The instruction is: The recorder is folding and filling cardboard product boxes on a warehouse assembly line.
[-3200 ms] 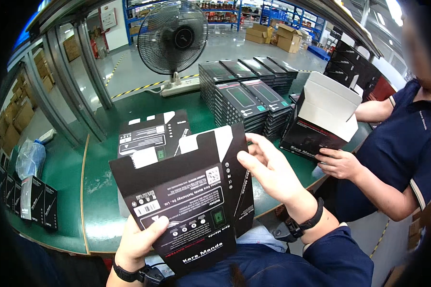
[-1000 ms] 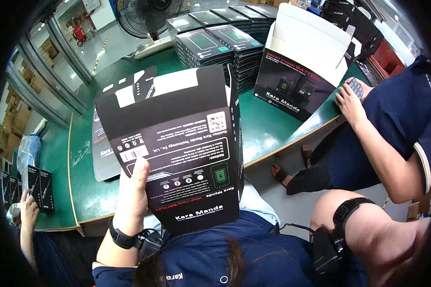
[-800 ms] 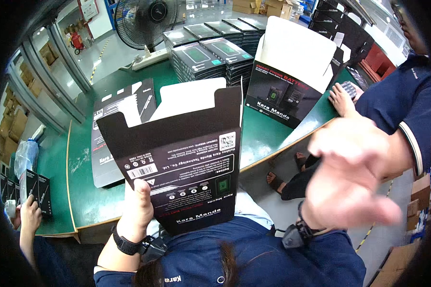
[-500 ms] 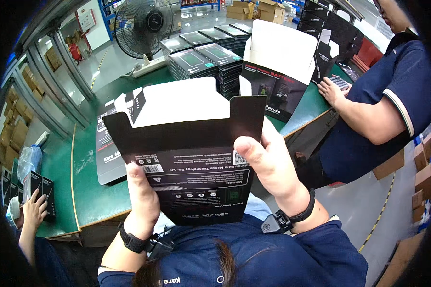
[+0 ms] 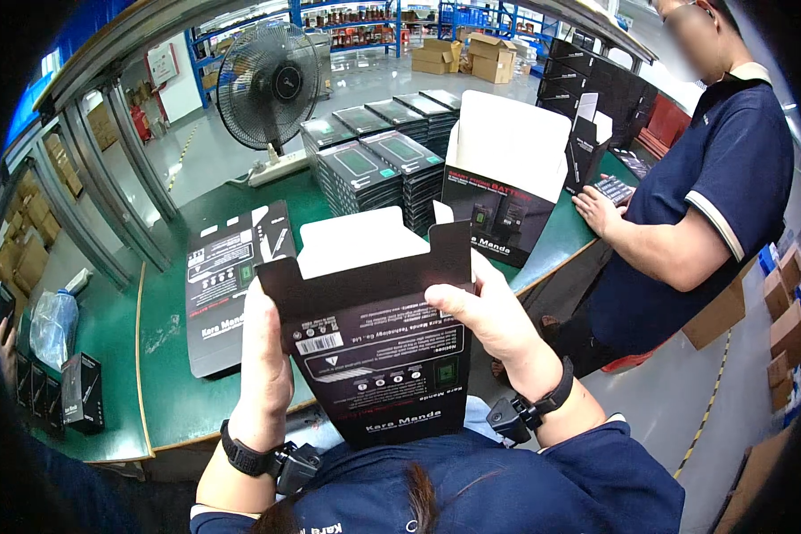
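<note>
Holding a black carton [image 5: 374, 356] upright at lower centre, both hands now on it.

Right hand [image 5: 485, 325], off the box and waving blurred at the right edge under a second ago, has come back to the right side: thumb lies across the printed face, other fingers hidden behind, so it looks like a clamp. Left hand [image 5: 267, 365] grips the left edge, thumb up along it, fingers wrapped out of sight. Top flaps stand open, white inside showing; with two hands on, the box looks ready for squaring up. Flat black blanks [image 5: 231, 285] lie left of centre on the green table [image 5: 165, 356]. Stacks of dark slim boxes [image 5: 374, 165] sit upper centre, by a fan [image 5: 271, 84]. An open carton [image 5: 498, 200] with white flaps stands right of centre, a co-worker [image 5: 685, 205] beside it. Small black boxes [image 5: 80, 396] line the lower left.
</note>
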Tool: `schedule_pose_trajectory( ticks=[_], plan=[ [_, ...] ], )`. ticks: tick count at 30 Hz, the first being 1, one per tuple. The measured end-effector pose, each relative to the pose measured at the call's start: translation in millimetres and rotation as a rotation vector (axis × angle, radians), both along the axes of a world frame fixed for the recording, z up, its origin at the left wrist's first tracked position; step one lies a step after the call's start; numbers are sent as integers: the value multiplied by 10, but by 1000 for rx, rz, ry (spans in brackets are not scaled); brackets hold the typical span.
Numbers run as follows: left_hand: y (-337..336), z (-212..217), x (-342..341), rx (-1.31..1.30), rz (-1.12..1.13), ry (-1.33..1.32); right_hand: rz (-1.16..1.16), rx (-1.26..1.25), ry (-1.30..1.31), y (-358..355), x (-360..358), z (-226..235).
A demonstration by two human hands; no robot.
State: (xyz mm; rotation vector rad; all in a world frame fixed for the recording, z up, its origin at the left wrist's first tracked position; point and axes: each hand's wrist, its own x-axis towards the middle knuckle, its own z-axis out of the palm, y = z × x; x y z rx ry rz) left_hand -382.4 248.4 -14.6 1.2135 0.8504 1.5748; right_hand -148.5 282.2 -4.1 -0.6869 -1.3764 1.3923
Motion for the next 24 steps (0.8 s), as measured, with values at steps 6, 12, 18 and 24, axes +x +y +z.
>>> schedule_pose_trajectory(
  ticks=[6, 12, 18, 24],
  plan=[
    [71, 125, 152, 0, 71, 38, 67, -50, 236, 157, 69, -19],
    [156, 212, 133, -16, 118, 75, 51, -288, 114, 413, 182, 134],
    [146, 310, 130, -39, 54, 107, 199, -256, 69, 601, 269, 69],
    [182, 339, 160, -94, 93, 163, -98, -126, -112, 499, 233, 75]
  ],
)
